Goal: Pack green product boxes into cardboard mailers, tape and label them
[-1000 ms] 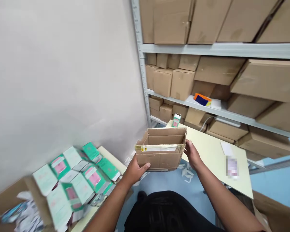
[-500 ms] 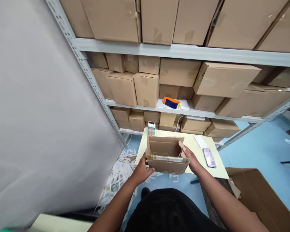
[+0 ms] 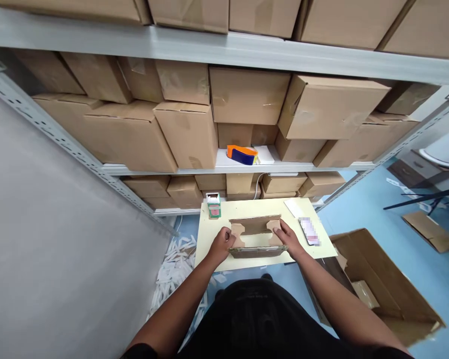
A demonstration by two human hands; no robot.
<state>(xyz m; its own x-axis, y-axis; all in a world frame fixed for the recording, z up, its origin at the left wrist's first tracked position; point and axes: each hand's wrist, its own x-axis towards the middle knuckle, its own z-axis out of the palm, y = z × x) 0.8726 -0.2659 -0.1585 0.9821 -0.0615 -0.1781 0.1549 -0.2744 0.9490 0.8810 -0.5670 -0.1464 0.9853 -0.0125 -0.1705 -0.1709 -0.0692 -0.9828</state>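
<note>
- While both arms reach forward, an open carton (image 3: 258, 253) is held between the hands, over the near part of the pale yellow table (image 3: 205, 232); whether its underside touches the tabletop, I cannot tell.
- The left hand (image 3: 221, 245) is curled nearly closed, gripping the carton's left end beside a flap (image 3: 238, 235) with a notched edge.
- The right hand (image 3: 289, 239) is also mostly closed, fingers bent, with hold of the right end at a second notched flap (image 3: 273, 232).
- Both flaps stand inside the opening, left and right, and the pale table shows through the middle between them.
- At the table's far left corner stands a small green and white box (image 3: 214, 205), its top open.
- On the right side of the table lie a white sheet (image 3: 293, 207) and, nearer, a phone-like object (image 3: 309, 231), its face blurred.
- Beyond the table, a metal rack (image 3: 209, 169) carries rows of brown cartons (image 3: 187, 134); an orange and dark blue band (image 3: 242, 155) sits on its middle shelf.
- White paper strips (image 3: 175, 269) litter the floor on the left.
- On the near right, a large brown box (image 3: 381, 279) lies open on the blue floor (image 3: 340, 209).
</note>
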